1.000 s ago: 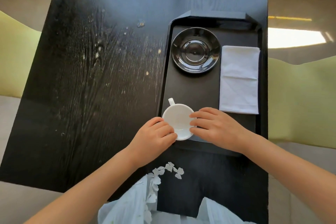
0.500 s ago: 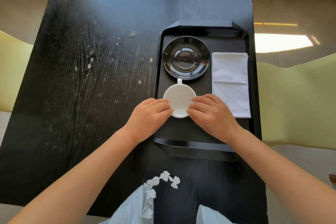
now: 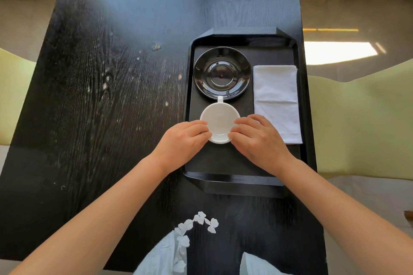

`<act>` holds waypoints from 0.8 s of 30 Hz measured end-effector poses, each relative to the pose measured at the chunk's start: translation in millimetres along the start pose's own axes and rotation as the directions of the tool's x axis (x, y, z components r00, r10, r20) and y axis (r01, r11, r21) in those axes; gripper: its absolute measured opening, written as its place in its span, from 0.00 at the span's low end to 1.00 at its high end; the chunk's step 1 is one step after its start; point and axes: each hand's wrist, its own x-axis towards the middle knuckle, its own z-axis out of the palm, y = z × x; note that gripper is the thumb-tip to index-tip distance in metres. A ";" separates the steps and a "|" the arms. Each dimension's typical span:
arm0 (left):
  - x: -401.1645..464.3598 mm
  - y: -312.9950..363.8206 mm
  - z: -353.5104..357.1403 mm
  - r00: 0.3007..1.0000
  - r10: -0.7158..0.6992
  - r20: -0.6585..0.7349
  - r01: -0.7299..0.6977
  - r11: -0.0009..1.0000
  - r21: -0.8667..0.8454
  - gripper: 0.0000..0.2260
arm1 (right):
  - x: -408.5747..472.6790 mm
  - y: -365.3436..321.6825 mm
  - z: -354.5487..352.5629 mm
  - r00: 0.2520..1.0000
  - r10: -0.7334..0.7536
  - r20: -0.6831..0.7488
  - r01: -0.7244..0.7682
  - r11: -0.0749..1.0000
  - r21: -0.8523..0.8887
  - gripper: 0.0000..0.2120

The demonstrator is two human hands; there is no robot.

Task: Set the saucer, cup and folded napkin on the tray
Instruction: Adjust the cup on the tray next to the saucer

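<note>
Cup (image 3: 220,123), white and empty, is held between both hands over the floor of the black tray (image 3: 223,163), just on the near side of the saucer (image 3: 222,73), with its small handle pointing away and reaching the near rim of the saucer. The left hand (image 3: 183,140) is curled against the left wall of the cup and the right hand (image 3: 257,138) against the right wall, so the fingers are pinching the cup from two sides. Whether the cup is lifted or rests on the tray cannot be told.

The saucer and the folded napkin (image 3: 276,100) are already on the tray, so the step in hand is judged to be the seating of the cup into the saucer's round well. It is best done when the cup is raised clear of the saucer rim first, carried level, and lowered straight down in the middle; a slide would push the saucer.

Room is tight on the right, where the napkin lies just beside the saucer, and on the left, where the tray wall stands near. The dark bench (image 3: 100,107) to the left is open, and free tray floor is left near the person.
</note>
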 end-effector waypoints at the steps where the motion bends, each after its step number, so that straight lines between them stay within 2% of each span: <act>1: 0.7 0.5 -1.7 1.000 -0.001 0.000 0.001 1.000 -0.008 0.08 | -0.3 -0.6 -2.0 1.000 0.021 0.008 -0.021 0.999 0.027 0.04; 3: 5.0 1.1 -7.0 1.000 -0.010 -0.024 0.010 1.000 -0.018 0.10 | -4.5 0.7 -6.4 0.994 0.103 0.035 -0.104 0.993 0.053 0.09; 5: 18.2 0.6 -14.5 0.998 -0.014 -0.055 0.012 1.000 -0.022 0.12 | -14.1 6.7 -11.9 0.965 0.256 0.054 -0.258 0.966 0.031 0.17; 8: 57.3 -0.4 -20.2 0.997 0.006 -0.072 -0.006 1.000 0.004 0.15 | -31.4 17.7 -17.1 0.861 0.497 0.107 -0.491 0.868 -0.079 0.23; 10: 92.5 4.8 -17.1 1.000 0.021 0.008 -0.021 0.999 0.046 0.19 | -40.6 22.0 -17.2 0.782 0.603 0.159 -0.586 0.797 -0.143 0.26; 11: 109.7 10.1 -13.5 0.995 0.010 0.101 -0.016 0.998 0.057 0.21 | -44.0 22.7 -15.9 0.747 0.639 0.185 -0.617 0.769 -0.170 0.27; 13: 139.2 20.3 -1.5 0.942 -0.047 0.333 0.007 0.993 0.121 0.27 | -48.5 22.2 -11.6 0.694 0.681 0.233 -0.641 0.733 -0.228 0.29; 15: 160.2 27.1 14.0 0.878 -0.079 0.473 -0.021 0.979 0.203 0.30 | -51.2 22.1 -7.0 0.660 0.703 0.264 -0.645 0.711 -0.281 0.30; 20: 181.3 27.0 43.1 0.802 -0.101 0.589 -0.103 0.947 0.303 0.35 | -52.8 26.4 0.8 0.609 0.734 0.301 -0.680 0.678 -0.279 0.32; 24: 182.3 21.3 43.1 0.793 -0.106 0.601 -0.127 0.934 0.333 0.35 | -47.9 24.2 3.0 0.631 0.714 0.304 -0.691 0.695 -0.198 0.32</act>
